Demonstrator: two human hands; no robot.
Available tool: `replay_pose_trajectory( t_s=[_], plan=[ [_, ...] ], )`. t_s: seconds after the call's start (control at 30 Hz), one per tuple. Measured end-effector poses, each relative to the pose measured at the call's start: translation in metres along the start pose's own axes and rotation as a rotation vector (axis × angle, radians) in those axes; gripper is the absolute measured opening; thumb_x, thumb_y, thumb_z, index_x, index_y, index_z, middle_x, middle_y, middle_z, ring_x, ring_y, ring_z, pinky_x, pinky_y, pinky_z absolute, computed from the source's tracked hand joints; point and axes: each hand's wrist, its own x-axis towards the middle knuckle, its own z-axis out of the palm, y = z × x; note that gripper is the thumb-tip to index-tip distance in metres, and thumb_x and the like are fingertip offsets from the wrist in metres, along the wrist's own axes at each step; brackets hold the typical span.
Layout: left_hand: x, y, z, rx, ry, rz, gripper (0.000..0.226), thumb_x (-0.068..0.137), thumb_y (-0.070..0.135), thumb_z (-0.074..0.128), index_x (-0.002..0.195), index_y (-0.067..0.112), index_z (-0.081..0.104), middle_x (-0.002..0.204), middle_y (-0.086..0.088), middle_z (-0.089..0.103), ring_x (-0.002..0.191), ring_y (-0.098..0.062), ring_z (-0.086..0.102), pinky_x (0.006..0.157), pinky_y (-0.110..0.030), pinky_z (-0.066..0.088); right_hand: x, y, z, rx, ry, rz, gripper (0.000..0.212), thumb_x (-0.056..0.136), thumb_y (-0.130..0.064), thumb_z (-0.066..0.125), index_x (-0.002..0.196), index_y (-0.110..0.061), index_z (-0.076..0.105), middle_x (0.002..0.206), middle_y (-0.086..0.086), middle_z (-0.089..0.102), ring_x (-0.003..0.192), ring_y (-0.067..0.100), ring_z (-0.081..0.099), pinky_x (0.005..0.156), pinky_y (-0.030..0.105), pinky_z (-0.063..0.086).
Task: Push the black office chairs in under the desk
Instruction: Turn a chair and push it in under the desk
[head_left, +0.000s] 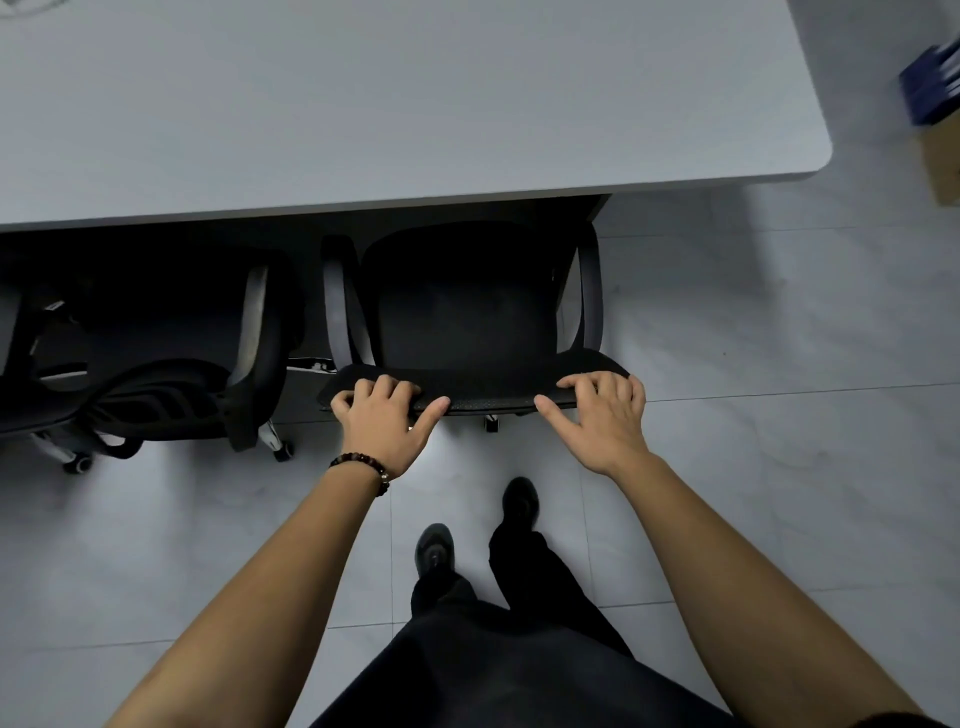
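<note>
A black office chair (462, 312) with grey armrests stands in front of me, its seat partly under the grey desk (395, 104). My left hand (387, 415) grips the left end of its backrest top edge. My right hand (602, 415) rests on the right end, fingers curled over the rim and thumb below. A second black chair (171, 358) stands to the left, also partly beneath the desk edge, with nobody touching it.
Pale floor tiles (753, 415) spread to the right of the chair. A blue item on a cardboard box (935, 119) sits past the desk's right corner. My feet in black shoes (436, 551) stand just behind the chair.
</note>
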Motion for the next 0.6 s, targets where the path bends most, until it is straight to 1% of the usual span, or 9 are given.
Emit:
replay_pose_trajectory(
  t_s=[0.13,0.2,0.23,0.3,0.37,0.43,0.5,0.57,0.6],
  plan=[
    [0.000,-0.002,-0.010,-0.075,-0.036,-0.005,0.069,0.081,0.073,0.021,0.111,0.028,0.065,0.111,0.004,0.059,0.111,-0.022,0.045,0.100,-0.042,0.019,-0.003,-0.005,-0.007,0.064,-0.052,0.005,0.067,0.086,-0.078,0.028,0.131,-0.033,0.050,0.136,0.001,0.044,0.136,0.020,0.027,0.119,0.044,0.000],
    [-0.005,-0.003,-0.022,-0.211,-0.054,0.004,0.051,0.088,0.061,0.035,0.111,0.026,0.064,0.112,0.003,0.060,0.113,-0.022,0.048,0.104,-0.041,0.019,-0.012,-0.004,-0.017,0.143,-0.076,-0.013,0.061,0.089,-0.071,0.040,0.135,-0.032,0.050,0.140,-0.001,0.046,0.140,0.018,0.028,0.120,0.043,0.001],
    [-0.009,-0.004,-0.030,-0.311,-0.049,0.009,0.039,0.091,0.051,0.044,0.111,0.025,0.063,0.111,0.004,0.061,0.111,-0.021,0.052,0.106,-0.041,0.024,-0.021,-0.004,-0.023,0.215,-0.066,-0.013,0.057,0.090,-0.064,0.048,0.135,-0.030,0.050,0.140,-0.002,0.047,0.139,0.017,0.031,0.121,0.042,0.007],
    [-0.026,-0.004,-0.049,-0.523,-0.002,0.007,0.025,0.093,0.036,0.052,0.112,0.022,0.062,0.106,0.006,0.061,0.102,-0.016,0.058,0.099,-0.041,0.042,-0.051,-0.005,-0.038,0.425,-0.012,0.041,0.047,0.091,-0.050,0.058,0.133,-0.029,0.052,0.137,-0.005,0.051,0.132,0.014,0.042,0.114,0.037,0.029],
    [-0.054,-0.004,-0.069,-0.667,0.061,0.004,0.021,0.093,0.030,0.056,0.112,0.023,0.061,0.104,0.009,0.060,0.097,-0.010,0.060,0.087,-0.036,0.051,-0.091,-0.008,-0.048,0.649,0.064,0.123,0.037,0.092,-0.043,0.061,0.128,-0.033,0.053,0.131,-0.011,0.055,0.117,0.003,0.052,0.103,0.033,0.044],
    [-0.089,-0.003,-0.084,-0.791,0.085,0.010,0.017,0.093,0.026,0.057,0.109,0.030,0.059,0.105,0.013,0.062,0.097,-0.004,0.060,0.082,-0.028,0.049,-0.138,-0.011,-0.051,0.817,0.155,0.194,0.033,0.092,-0.037,0.064,0.123,-0.037,0.053,0.124,-0.018,0.057,0.106,-0.005,0.057,0.100,0.032,0.048],
    [-0.120,-0.001,-0.092,-0.897,0.067,0.012,0.019,0.092,0.022,0.058,0.107,0.033,0.058,0.105,0.014,0.063,0.097,0.000,0.059,0.080,-0.021,0.046,-0.184,-0.013,-0.048,0.915,0.247,0.275,0.035,0.091,-0.032,0.066,0.123,-0.035,0.053,0.122,-0.019,0.059,0.104,-0.006,0.059,0.099,0.030,0.049],
    [-0.139,-0.003,-0.088,-0.961,0.025,-0.003,0.020,0.092,0.021,0.059,0.111,0.027,0.059,0.103,0.012,0.064,0.095,0.001,0.059,0.079,-0.021,0.047,-0.226,-0.013,-0.041,0.975,0.316,0.360,0.042,0.090,-0.028,0.067,0.129,-0.033,0.052,0.124,-0.016,0.059,0.105,-0.003,0.060,0.095,0.025,0.048],
    [-0.144,-0.003,-0.084,-0.991,-0.010,-0.010,0.021,0.091,0.022,0.060,0.112,0.026,0.058,0.103,0.010,0.064,0.095,-0.001,0.060,0.082,-0.026,0.049,-0.244,-0.011,-0.037,0.997,0.341,0.399,0.048,0.089,-0.026,0.068,0.133,-0.032,0.049,0.125,-0.016,0.058,0.106,-0.002,0.061,0.093,0.022,0.048]
  ],
)
